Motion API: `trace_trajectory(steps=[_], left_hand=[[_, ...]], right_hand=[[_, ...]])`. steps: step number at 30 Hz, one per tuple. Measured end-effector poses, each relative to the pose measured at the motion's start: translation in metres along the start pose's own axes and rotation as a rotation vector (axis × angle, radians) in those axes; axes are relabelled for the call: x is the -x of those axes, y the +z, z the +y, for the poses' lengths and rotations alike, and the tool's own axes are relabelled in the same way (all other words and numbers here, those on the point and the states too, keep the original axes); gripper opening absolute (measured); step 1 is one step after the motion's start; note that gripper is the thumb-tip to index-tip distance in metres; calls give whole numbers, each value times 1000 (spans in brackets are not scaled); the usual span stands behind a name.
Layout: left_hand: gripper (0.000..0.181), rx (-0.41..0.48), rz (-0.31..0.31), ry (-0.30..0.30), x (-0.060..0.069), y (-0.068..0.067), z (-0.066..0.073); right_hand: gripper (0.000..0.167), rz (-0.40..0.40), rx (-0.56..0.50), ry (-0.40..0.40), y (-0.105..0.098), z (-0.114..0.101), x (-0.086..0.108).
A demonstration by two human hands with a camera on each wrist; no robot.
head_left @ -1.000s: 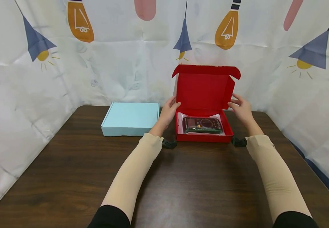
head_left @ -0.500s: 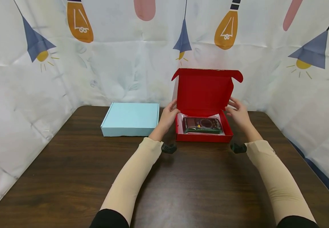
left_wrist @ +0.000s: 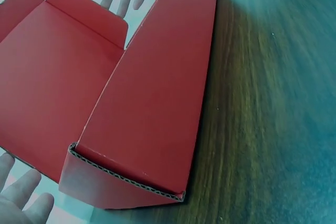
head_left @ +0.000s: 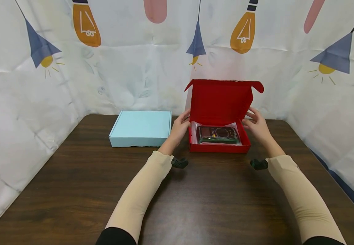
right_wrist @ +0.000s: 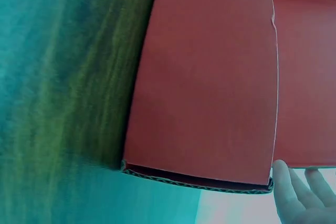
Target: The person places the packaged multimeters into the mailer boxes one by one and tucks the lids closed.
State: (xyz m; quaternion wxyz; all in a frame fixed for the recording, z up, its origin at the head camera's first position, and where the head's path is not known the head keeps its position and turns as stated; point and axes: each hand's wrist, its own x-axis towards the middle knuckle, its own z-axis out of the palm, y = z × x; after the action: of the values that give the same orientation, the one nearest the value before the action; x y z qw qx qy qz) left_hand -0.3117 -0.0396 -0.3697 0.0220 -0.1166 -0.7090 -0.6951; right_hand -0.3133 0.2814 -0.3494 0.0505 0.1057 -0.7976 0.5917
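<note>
Through the head camera I have a red cardboard box (head_left: 215, 149) on a dark brown table (head_left: 220, 204) with a streaked wood grain; its matte lid (head_left: 221, 102) stands raised at the back, a flat panel with a rounded ear at each upper corner; my wrist views show the fluted core of corrugated board along the cut edge (left_wrist: 126, 176) of the wall. Inside the box, on a crumpled, whitish lining (head_left: 194, 132), lies a dark multimeter (head_left: 218, 134), a flat oblong with a round dial on its face and a green, glossy near side. Just beside, on the left, sits a pale blue box (head_left: 143, 126), shut, smooth and crisp-edged; behind hangs a creased white cloth (head_left: 134, 68) printed with orange bulbs and blue lamps.

The left hand (head_left: 178, 128) is at the left side of the red box, near the base of the lid, its fingers extended and slightly spread; the right hand (head_left: 256, 126) mirrors it at the right side, fingers reaching past the lid's side flap; both are open, neither gripping anything; whether the fingertips touch the cardboard or stop just short of it, I cannot tell. Beige sleeves (head_left: 143, 190) cover both forearms.
</note>
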Motion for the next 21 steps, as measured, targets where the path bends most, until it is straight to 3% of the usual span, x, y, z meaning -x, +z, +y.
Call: trace_trajectory(steps=[21], left_hand=[[65, -4, -67, 25, 5, -2, -6]], right_hand=[[72, -87, -46, 7, 4, -2, 9]])
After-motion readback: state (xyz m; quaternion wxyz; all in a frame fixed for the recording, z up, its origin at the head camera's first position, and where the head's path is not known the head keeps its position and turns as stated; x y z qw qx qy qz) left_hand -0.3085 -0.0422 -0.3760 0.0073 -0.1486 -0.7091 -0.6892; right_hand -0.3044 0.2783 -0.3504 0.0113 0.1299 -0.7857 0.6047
